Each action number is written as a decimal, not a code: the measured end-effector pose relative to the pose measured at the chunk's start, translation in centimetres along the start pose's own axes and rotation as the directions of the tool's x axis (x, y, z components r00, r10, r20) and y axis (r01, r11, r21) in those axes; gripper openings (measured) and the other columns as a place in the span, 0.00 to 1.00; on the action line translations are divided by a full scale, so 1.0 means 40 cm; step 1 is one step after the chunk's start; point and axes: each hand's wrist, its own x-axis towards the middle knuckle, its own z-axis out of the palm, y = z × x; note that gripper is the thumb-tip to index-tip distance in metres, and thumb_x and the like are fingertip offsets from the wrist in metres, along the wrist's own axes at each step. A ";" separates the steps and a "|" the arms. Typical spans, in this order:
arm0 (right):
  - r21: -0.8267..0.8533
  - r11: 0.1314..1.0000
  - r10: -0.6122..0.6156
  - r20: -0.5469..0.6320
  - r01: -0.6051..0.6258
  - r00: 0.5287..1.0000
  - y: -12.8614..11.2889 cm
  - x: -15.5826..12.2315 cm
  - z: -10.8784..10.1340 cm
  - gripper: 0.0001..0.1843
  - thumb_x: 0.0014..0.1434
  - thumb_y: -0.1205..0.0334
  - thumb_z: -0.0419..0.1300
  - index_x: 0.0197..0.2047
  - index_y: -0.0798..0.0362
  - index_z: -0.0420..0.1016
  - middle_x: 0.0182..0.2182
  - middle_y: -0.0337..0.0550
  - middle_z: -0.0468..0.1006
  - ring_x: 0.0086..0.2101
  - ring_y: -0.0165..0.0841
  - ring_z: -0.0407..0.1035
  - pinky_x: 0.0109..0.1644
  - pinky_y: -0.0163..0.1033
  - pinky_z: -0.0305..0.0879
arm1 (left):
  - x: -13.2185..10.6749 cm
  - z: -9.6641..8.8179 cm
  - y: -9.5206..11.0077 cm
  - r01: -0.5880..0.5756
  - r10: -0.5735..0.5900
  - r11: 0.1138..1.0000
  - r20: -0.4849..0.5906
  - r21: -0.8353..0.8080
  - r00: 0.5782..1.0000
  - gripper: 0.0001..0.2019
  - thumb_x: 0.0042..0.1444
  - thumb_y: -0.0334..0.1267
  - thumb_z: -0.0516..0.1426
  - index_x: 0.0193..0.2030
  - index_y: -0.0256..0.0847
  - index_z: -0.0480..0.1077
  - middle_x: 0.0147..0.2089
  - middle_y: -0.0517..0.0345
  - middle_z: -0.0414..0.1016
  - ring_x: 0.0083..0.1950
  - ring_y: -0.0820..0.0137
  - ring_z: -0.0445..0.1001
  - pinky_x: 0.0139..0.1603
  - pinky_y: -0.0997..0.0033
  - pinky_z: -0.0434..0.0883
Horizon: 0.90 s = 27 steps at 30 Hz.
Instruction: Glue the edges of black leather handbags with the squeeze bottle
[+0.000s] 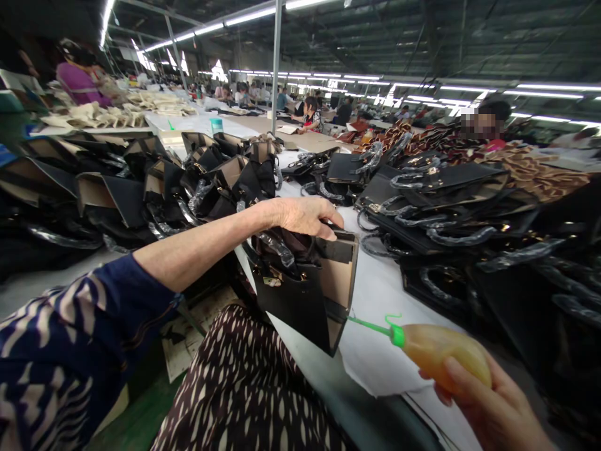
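Observation:
A black handbag (pixel 295 304) lies tilted at the near edge of the table, its beige inside (pixel 337 269) facing right. My left hand (pixel 307 216) reaches over it, fingers curled down and closed on the bag's upper edge. In my right hand (pixel 493 401) is a squeeze bottle (pixel 444 354) of amber liquid with a green cap and a long thin nozzle. The nozzle's tip is at the bag's lower right edge; whether it touches I cannot tell. Clear plastic wraps the bag's handle (pixel 277 249).
Black handbags with wrapped handles pile up on the right (pixel 436 232) and on the left (pixel 113 194). White paper (pixel 375 357) covers the table. Behind are brown pieces (pixel 385 138), a teal-lidded container (pixel 216 125), a metal pole (pixel 276 69) and several people at other tables.

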 end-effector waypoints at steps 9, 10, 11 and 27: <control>0.304 0.952 0.078 -0.119 -0.039 0.990 -0.014 0.023 0.057 0.23 0.48 0.49 0.66 0.46 0.48 0.73 0.41 0.43 0.78 0.31 0.35 0.68 0.26 0.34 0.63 | 0.001 -0.018 0.079 0.136 -0.004 0.824 -0.235 0.550 0.972 0.12 0.59 0.36 0.52 0.47 0.40 0.71 0.35 0.52 0.72 0.39 0.62 0.71 0.41 0.69 0.63; 0.310 0.950 0.075 -0.116 -0.035 0.990 -0.011 0.030 0.059 0.23 0.48 0.49 0.66 0.46 0.49 0.73 0.41 0.44 0.78 0.31 0.35 0.68 0.26 0.35 0.64 | 0.003 -0.005 0.079 0.158 -0.009 0.786 -0.244 0.597 0.970 0.12 0.60 0.37 0.52 0.48 0.39 0.70 0.35 0.51 0.72 0.39 0.61 0.72 0.40 0.68 0.64; 0.315 0.949 0.071 -0.119 -0.030 0.990 -0.005 0.038 0.059 0.24 0.47 0.49 0.66 0.46 0.49 0.73 0.41 0.44 0.78 0.31 0.35 0.68 0.26 0.35 0.64 | 0.005 0.010 0.080 0.173 -0.006 0.748 -0.254 0.641 0.967 0.12 0.60 0.37 0.51 0.48 0.38 0.69 0.36 0.49 0.72 0.38 0.61 0.72 0.39 0.67 0.65; 0.143 0.989 -0.021 -0.153 0.043 0.988 0.045 0.095 0.071 0.30 0.45 0.44 0.68 0.46 0.53 0.69 0.33 0.44 0.77 0.30 0.36 0.68 0.30 0.37 0.64 | 0.021 0.130 0.161 -0.051 -0.054 0.677 0.118 0.734 0.992 0.14 0.50 0.27 0.57 0.46 0.36 0.66 0.36 0.47 0.75 0.37 0.58 0.75 0.34 0.64 0.68</control>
